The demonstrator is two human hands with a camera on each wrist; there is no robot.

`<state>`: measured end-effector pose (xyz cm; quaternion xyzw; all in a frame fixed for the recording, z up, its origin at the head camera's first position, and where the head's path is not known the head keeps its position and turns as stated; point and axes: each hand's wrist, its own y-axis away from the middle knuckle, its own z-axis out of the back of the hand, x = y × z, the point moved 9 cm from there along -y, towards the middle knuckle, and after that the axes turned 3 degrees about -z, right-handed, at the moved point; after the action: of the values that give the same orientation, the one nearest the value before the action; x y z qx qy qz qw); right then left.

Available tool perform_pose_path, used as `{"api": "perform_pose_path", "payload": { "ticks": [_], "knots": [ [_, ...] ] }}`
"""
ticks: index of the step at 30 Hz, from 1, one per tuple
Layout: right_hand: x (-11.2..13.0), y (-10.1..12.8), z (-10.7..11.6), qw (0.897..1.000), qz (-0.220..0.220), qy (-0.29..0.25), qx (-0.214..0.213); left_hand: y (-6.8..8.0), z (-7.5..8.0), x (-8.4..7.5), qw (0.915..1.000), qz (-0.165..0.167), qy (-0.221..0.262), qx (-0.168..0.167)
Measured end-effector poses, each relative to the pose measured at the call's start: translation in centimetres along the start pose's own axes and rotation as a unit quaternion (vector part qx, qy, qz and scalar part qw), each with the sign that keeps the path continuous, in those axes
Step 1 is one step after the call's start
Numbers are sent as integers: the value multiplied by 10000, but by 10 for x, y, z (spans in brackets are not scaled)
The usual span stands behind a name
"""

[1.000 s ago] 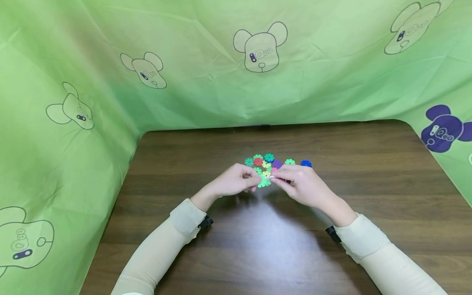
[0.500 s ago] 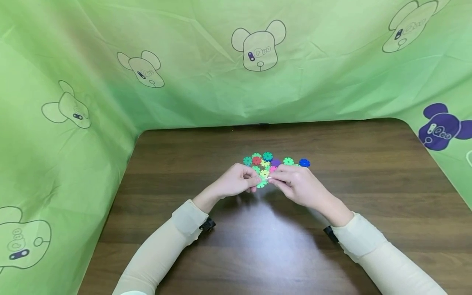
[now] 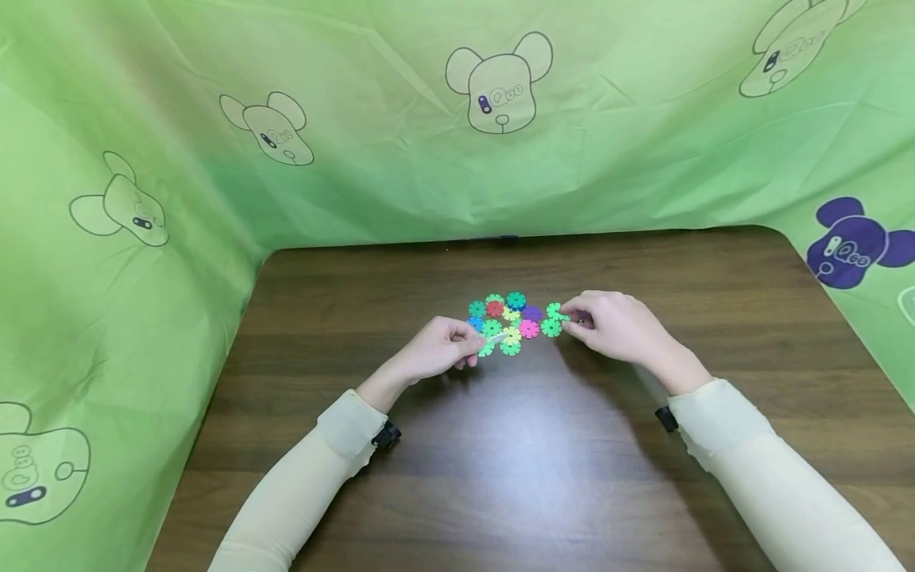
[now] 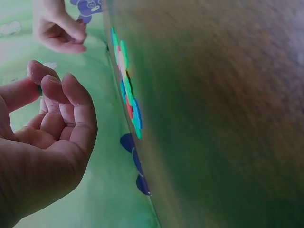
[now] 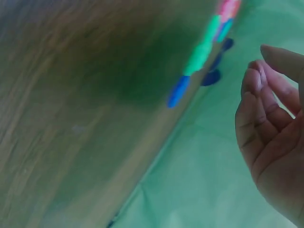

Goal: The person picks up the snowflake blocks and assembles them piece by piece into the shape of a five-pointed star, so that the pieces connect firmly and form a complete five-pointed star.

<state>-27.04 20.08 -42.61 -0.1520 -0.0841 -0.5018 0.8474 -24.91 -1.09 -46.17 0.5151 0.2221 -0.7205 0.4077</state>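
The right hand (image 3: 618,324) is moving off to the right since the earlier head frames, where its fingertips were meeting those of the left hand (image 3: 439,347) at the pale piece (image 3: 496,339); now it is reaching in beside the green discs (image 3: 551,327) at the right end of the disc cluster (image 3: 511,335). The left hand is also drawing slightly leftward, and the pale piece is going with it. That is bringing the pink disc (image 3: 529,329) and the lower green disc (image 3: 511,348) into fuller sight, while the blue disc (image 5: 179,91) is disappearing behind the right hand in the head view — the right wrist view is showing it lying on the tabletop (image 3: 529,477).

The left hand is pinching the pale piece, which is pointing rightward over the front of the cluster; whether it is touching the discs below, I cannot tell. The right hand's fingers are bending loosely with nothing showing between them, and whether they are touching the green discs is unclear.

For the work in hand, this is suggesting a split — the hands are no longer handling one piece together. The left is keeping the piece, and the right is seemingly attending to the discs on the tabletop.
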Motion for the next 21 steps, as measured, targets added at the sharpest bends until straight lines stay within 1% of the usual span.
{"api": "perform_pose_path", "payload": {
  "ticks": [3, 7, 9, 15, 18, 21],
  "knots": [
    [-10, -6, -9, 9994, -162, 208, 241, 2, 2, 1, 10000, 53, 30, -59],
    [-13, -13, -20, 9982, -251, 265, 476, 3, 2, 1, 9999, 74, 60, -38],
    [-9, -17, -27, 9978, -193, 199, 596, 3, 3, 2, 9999, 90, 71, -47],
    [13, -28, -42, 9966, 266, 85, 777, 3, 6, 5, 9997, 150, 106, -131],
    [16, -30, -46, 9960, 306, 134, 825, 3, 6, 5, 9997, 150, 153, -126],
    [16, -31, -48, 9957, 221, 110, 896, 4, 7, 6, 9996, 158, 192, -121]
  ]
}}
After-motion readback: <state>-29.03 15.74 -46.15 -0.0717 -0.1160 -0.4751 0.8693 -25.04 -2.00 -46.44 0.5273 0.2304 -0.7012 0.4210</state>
